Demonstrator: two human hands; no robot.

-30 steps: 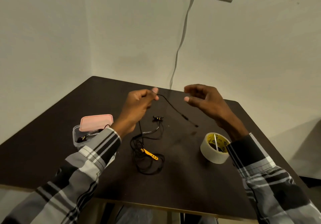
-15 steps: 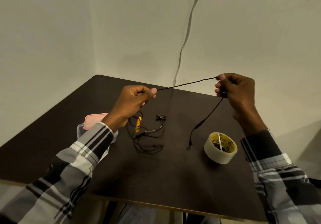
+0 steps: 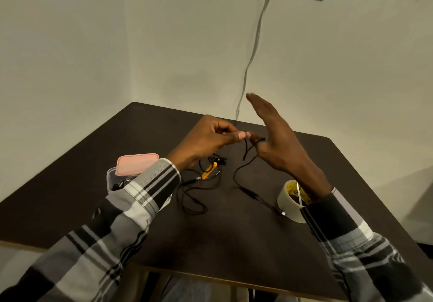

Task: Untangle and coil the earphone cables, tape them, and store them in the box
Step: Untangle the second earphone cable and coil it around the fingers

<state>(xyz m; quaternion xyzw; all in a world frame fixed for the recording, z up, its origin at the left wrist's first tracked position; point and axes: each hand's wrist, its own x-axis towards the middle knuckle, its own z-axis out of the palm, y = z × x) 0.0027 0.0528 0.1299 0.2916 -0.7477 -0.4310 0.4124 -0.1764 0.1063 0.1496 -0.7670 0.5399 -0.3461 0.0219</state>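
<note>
The earphone cable point(image 3: 236, 175) runs from my two hands down and toward me. It hangs off my right thumb, trails onto the dark surface point(image 3: 234, 243) and ends at a small plug beside the tape roll point(image 3: 290, 202). My left hand point(image 3: 208, 140) has a narrow grip, thumb and forefinger pinching the cable's upper end right against the right hand point(image 3: 276, 142). That hand stands edge-up with fingers straight and only the thumb hooked under the strand. So the free length lies below and on the right side, its long axis pointing at me. I judge the next wrap goes round the right hand, fed by the left. The other tangle point(image 3: 199, 184) lies beneath my left wrist, near the box point(image 3: 112, 180).
</note>
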